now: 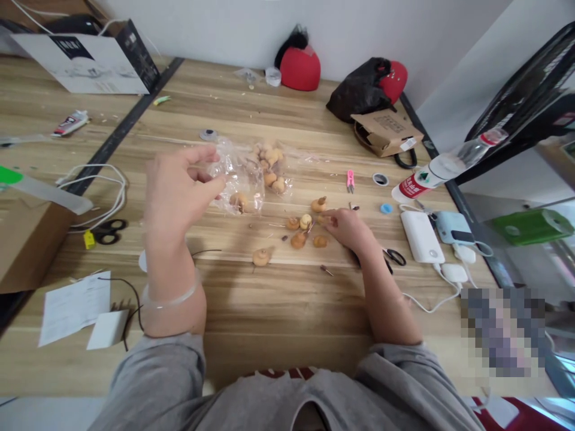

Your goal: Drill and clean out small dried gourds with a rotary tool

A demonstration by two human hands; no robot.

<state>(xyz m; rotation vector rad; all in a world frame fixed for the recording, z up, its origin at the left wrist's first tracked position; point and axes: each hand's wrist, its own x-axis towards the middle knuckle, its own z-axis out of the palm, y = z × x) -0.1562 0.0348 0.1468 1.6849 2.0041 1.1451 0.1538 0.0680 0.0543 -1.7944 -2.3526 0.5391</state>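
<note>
On the wooden table [269,323] | left hand [179,197] half-curled, pinching the clear plastic bag [238,194] by its edge, apparently keeping the bagged gourds [272,170] gathered | right hand [353,230] nearly closed, fingertips at the loose tan gourds [299,240], grip unclear

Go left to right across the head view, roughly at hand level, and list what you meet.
black-handled scissors → left hand → clear plastic bag → tan bulb-shaped piece → right hand → white power bank → pale blue device → green case
</note>
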